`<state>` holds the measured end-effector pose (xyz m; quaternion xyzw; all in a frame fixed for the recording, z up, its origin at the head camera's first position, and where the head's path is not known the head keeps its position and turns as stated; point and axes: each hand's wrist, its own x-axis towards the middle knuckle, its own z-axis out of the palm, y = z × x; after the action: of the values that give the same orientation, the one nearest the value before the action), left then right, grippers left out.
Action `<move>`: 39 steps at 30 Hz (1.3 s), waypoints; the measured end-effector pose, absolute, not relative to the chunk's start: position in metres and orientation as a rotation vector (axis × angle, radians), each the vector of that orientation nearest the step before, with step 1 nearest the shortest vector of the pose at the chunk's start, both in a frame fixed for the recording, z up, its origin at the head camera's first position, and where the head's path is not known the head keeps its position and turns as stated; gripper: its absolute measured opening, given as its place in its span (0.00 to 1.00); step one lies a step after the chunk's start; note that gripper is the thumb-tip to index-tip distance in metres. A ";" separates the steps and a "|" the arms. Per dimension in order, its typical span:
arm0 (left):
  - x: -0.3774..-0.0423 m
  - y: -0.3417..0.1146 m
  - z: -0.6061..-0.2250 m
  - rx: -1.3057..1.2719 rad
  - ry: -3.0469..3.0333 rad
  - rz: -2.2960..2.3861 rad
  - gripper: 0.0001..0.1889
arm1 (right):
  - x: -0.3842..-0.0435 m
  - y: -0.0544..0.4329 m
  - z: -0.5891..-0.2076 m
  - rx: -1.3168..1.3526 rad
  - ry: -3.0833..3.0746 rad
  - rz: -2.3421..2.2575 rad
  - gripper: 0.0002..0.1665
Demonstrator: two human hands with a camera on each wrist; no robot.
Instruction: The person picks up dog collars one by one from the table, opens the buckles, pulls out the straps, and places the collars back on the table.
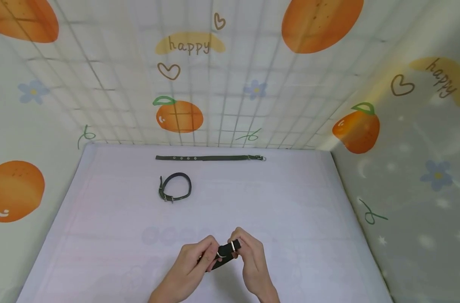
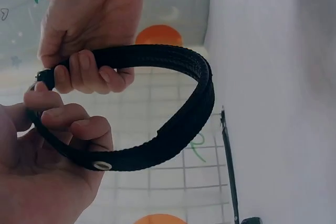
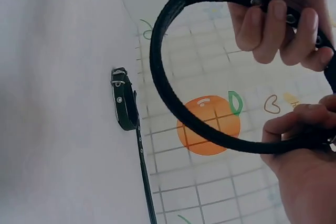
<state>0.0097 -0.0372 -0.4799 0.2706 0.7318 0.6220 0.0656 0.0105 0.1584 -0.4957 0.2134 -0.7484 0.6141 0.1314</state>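
Note:
Both hands hold a black dog collar (image 1: 225,250), raised over the near part of the table and bent into a loop. My left hand (image 1: 192,263) curls its fingers round the strap's eyelet part; metal eyelets show beside those fingers in the right wrist view. The right hand (image 1: 252,263) grips the end with the metal buckle (image 1: 233,245). In the left wrist view the collar's loop (image 2: 202,98) hangs away from the fingers, and the strap's two ends meet near the buckle between the hands. Fingers partly hide the strap's tip.
A second collar (image 1: 190,187), buckled into a ring, rests on the white table (image 1: 290,202) left of centre. Behind it a third collar (image 1: 222,158) lies straight along the back edge. Fabric printed with oranges (image 1: 180,117) walls in the back and sides.

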 end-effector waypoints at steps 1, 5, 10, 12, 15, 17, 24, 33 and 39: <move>0.010 -0.037 -0.480 0.814 2.216 1.875 0.14 | 0.010 0.158 -0.496 0.616 -2.186 1.754 0.24; 0.009 -0.038 -0.481 0.812 2.228 1.871 0.13 | 0.010 0.158 -0.494 0.606 -2.166 1.845 0.23; 0.009 -0.041 -0.484 0.779 2.211 1.861 0.13 | 0.009 0.163 -0.493 0.573 -2.027 2.160 0.21; 0.009 -0.043 -0.485 0.748 2.208 1.860 0.13 | 0.008 0.166 -0.492 0.561 -1.969 2.233 0.21; 0.007 -0.045 -0.486 0.707 2.157 1.913 0.14 | 0.005 0.170 -0.491 0.521 -1.902 2.326 0.21; 0.005 -0.048 -0.487 0.672 2.073 1.996 0.14 | 0.002 0.173 -0.490 0.491 -1.853 2.388 0.20; -0.009 -0.062 -0.494 0.310 1.770 2.289 0.17 | -0.004 0.183 -0.492 0.232 -1.791 2.583 0.20; -0.022 -0.078 -0.508 -0.155 1.540 2.548 0.15 | -0.017 0.194 -0.497 -0.054 -1.744 2.607 0.14; -0.030 -0.085 -0.511 -0.338 1.446 2.736 0.08 | -0.030 0.202 -0.502 -0.196 -1.614 2.578 0.14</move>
<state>-0.0304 -0.0847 -0.5108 -0.1087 0.4644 0.8788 0.0143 -0.0295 0.2021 -0.5017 -0.0643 -0.5289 0.8450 0.0470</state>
